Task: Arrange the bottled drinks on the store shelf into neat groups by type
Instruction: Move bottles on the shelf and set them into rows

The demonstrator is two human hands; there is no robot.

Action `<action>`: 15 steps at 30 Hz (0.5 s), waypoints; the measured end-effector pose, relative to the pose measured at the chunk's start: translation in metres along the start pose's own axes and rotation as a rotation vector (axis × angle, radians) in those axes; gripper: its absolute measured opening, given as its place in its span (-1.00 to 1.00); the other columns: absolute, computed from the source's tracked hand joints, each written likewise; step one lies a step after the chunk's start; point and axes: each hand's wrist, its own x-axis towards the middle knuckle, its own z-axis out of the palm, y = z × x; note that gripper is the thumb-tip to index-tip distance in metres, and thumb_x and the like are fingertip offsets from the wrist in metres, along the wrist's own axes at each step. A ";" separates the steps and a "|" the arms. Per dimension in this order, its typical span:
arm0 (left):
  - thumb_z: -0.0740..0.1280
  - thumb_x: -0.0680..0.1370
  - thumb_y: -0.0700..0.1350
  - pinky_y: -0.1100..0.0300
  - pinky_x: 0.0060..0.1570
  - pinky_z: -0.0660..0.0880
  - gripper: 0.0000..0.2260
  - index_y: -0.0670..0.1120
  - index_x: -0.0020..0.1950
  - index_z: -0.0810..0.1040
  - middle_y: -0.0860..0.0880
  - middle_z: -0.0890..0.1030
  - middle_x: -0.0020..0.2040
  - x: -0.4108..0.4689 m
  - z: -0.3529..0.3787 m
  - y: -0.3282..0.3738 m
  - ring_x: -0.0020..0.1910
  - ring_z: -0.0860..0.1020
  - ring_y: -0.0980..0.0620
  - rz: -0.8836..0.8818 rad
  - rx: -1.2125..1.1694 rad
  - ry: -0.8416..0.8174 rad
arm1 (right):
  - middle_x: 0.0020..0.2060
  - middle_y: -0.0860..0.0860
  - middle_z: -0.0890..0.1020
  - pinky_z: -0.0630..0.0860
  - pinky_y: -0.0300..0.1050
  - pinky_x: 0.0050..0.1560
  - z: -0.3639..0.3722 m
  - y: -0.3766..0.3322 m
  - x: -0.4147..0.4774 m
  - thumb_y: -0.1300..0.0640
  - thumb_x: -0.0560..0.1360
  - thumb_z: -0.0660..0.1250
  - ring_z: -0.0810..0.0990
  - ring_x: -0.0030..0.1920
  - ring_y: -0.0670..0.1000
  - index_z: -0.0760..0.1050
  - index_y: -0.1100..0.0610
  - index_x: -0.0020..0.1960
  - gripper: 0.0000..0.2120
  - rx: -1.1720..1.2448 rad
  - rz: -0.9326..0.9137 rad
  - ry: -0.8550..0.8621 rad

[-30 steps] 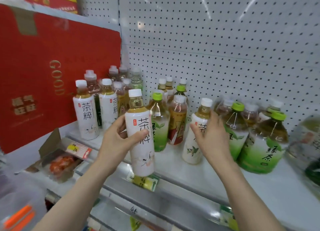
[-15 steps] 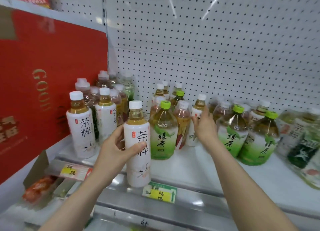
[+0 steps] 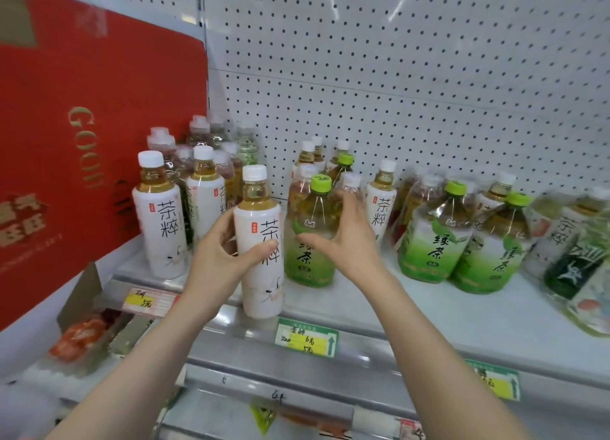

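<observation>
Head cam: left hand [image 3: 218, 258] is wrapped round a white-label tea bottle [image 3: 259, 241], thumb across the label. The bottle is upright, white cap up, at the front edge of the shelf [image 3: 429, 307]. Just right of it, the right hand [image 3: 345, 238] has its fingers curled over the shoulder of a green-cap tea bottle [image 3: 308, 241], also upright. Two more green-cap bottles [image 3: 429, 241] stand right of that hand.

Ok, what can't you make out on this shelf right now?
Head view only.
Back-row bottles: labels hidden behind the front bottles.
Right-edge bottles: blurred, cut by the frame.
Green-cap bottle label: partly covered by the right hand.
Lower-shelf goods: blurred.
</observation>
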 end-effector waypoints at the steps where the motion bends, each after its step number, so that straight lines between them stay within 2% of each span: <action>1: 0.54 0.33 -0.11 0.36 -0.08 0.56 -0.51 0.05 0.23 0.52 0.13 0.66 0.10 0.001 0.000 -0.001 0.05 0.61 0.24 0.004 0.002 0.007 | 0.39 0.06 0.34 0.37 -0.03 0.33 -0.003 0.001 -0.003 -0.18 0.31 0.56 0.37 0.37 0.07 0.20 0.08 0.45 -0.12 0.026 0.015 0.002; 4: 0.56 0.35 -0.10 0.31 -0.02 0.57 -0.47 0.04 0.28 0.50 0.13 0.64 0.13 0.009 0.001 -0.002 0.06 0.60 0.26 0.015 0.029 0.006 | 0.48 0.06 0.22 0.35 0.06 0.33 -0.020 0.008 -0.015 -0.19 0.35 0.52 0.34 0.42 0.13 0.07 -0.01 0.55 -0.06 0.010 0.066 -0.031; 7: 0.57 0.20 0.17 0.07 0.08 0.58 -0.29 0.12 0.32 0.46 0.13 0.62 0.17 0.022 0.011 -0.007 0.14 0.59 0.15 0.004 0.081 -0.018 | 0.49 0.09 0.19 0.37 0.13 0.35 -0.041 0.023 -0.027 -0.21 0.37 0.49 0.35 0.42 0.18 0.03 -0.05 0.57 -0.05 -0.031 0.144 -0.026; 9: 0.53 0.17 0.23 -0.05 0.14 0.56 -0.28 0.18 0.30 0.43 0.14 0.59 0.22 0.031 0.025 -0.012 0.19 0.56 0.11 0.004 0.133 -0.040 | 0.52 0.11 0.15 0.37 0.19 0.36 -0.056 0.033 -0.034 -0.22 0.38 0.48 0.34 0.43 0.20 0.03 -0.06 0.57 -0.06 -0.070 0.203 -0.003; 12: 0.57 0.29 0.08 -0.10 0.19 0.52 -0.36 0.21 0.28 0.37 0.10 0.54 0.27 0.043 0.050 -0.020 0.24 0.50 0.07 0.015 0.169 -0.068 | 0.52 0.11 0.15 0.36 0.18 0.35 -0.075 0.050 -0.040 -0.19 0.38 0.48 0.34 0.43 0.19 0.02 -0.05 0.58 -0.06 -0.101 0.250 0.035; 15: 0.56 0.37 -0.05 -0.01 0.18 0.51 -0.39 0.14 0.32 0.36 0.07 0.52 0.25 0.057 0.068 -0.026 0.22 0.49 0.04 0.018 0.170 -0.065 | 0.53 0.11 0.18 0.35 0.16 0.35 -0.089 0.067 -0.041 -0.22 0.36 0.49 0.33 0.44 0.18 0.02 -0.08 0.57 -0.04 -0.097 0.272 0.057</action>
